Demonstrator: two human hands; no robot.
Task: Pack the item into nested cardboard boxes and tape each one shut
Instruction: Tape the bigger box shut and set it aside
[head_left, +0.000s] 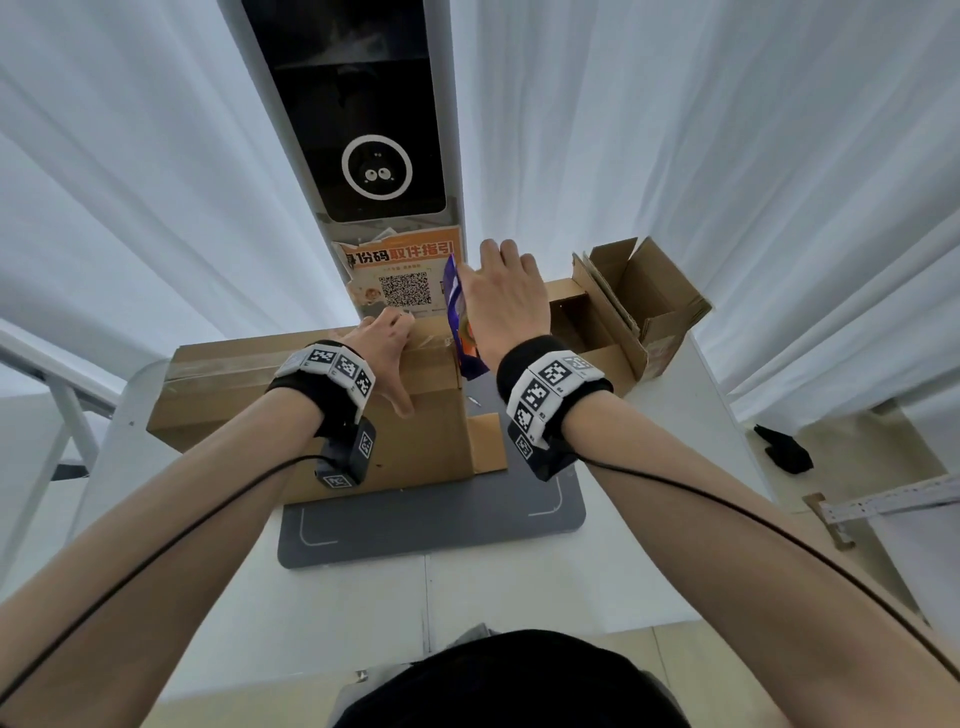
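A large brown cardboard box (223, 395) lies on the white table, with clear tape along its top. My left hand (387, 348) rests on the box's top far edge, fingers curled over it. A purple and orange snack bag (460, 317) stands on edge at the box's right end. My right hand (501, 299) is wrapped around the bag from the right. Right of the bag stand a smaller open cardboard box (582, 327) and, behind it, another open box (654, 296) with its flaps up.
A grey mat (431, 525) lies under the big box near the table's front. A tall white kiosk (363, 130) with a dark screen and an orange QR notice rises behind. White curtains hang all around. A black object (784, 449) lies on the floor at right.
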